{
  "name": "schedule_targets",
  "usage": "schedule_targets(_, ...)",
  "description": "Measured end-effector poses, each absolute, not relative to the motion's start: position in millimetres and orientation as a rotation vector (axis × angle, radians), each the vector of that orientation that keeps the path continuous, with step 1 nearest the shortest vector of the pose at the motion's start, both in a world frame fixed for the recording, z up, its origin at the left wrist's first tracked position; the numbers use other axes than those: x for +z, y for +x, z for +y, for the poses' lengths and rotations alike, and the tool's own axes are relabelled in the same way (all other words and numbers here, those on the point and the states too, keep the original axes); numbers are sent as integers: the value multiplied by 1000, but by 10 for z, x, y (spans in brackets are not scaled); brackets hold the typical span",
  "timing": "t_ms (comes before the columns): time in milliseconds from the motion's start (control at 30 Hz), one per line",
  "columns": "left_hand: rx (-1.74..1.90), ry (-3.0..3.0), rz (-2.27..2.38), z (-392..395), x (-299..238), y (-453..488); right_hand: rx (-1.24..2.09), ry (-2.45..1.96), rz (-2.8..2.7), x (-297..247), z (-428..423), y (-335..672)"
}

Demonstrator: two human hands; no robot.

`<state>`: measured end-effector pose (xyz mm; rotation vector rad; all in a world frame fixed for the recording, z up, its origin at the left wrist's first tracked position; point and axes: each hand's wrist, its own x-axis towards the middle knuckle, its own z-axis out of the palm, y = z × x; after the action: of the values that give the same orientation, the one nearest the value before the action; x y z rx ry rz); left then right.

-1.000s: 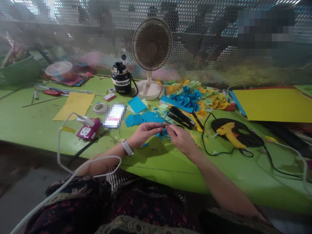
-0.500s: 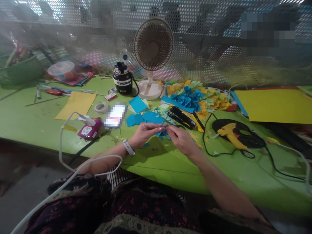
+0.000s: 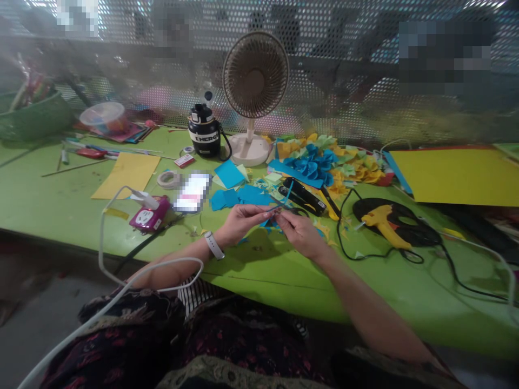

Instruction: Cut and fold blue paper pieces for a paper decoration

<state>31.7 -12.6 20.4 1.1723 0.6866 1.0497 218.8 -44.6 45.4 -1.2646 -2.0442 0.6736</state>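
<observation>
A thin blue paper strip (image 3: 289, 193) is pinched between my two hands, its loose end sticking up in a curve above the fingertips. My left hand (image 3: 244, 221), with a white band on the wrist, is closed with thumb and fingers pressed on the strip. From the other side my right hand (image 3: 299, 229) meets it, thumb and fingers closed at the same spot. The fingers partly hide the strip. Blue paper scraps (image 3: 243, 195) lie just beyond the hands, and a black stapler (image 3: 302, 196) rests behind my right hand.
Behind stand a fan (image 3: 255, 75), a black bottle (image 3: 204, 135) and a heap of folded paper petals (image 3: 314, 165). To the right, a yellow glue gun (image 3: 383, 224) lies on a black plate with its cord. At left are a phone (image 3: 192, 192), tape roll (image 3: 168, 179) and purple power socket (image 3: 149, 215).
The blue strip's free end now sticks up and to the right over my right fingers; before, it stood shorter and nearer my left fingertips. Both hands have barely moved.
</observation>
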Motion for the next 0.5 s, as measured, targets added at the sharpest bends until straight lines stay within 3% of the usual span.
schedule_targets(500,1132,1103,757,-148,245,331,615,-1246,-2013,385,-472,2134)
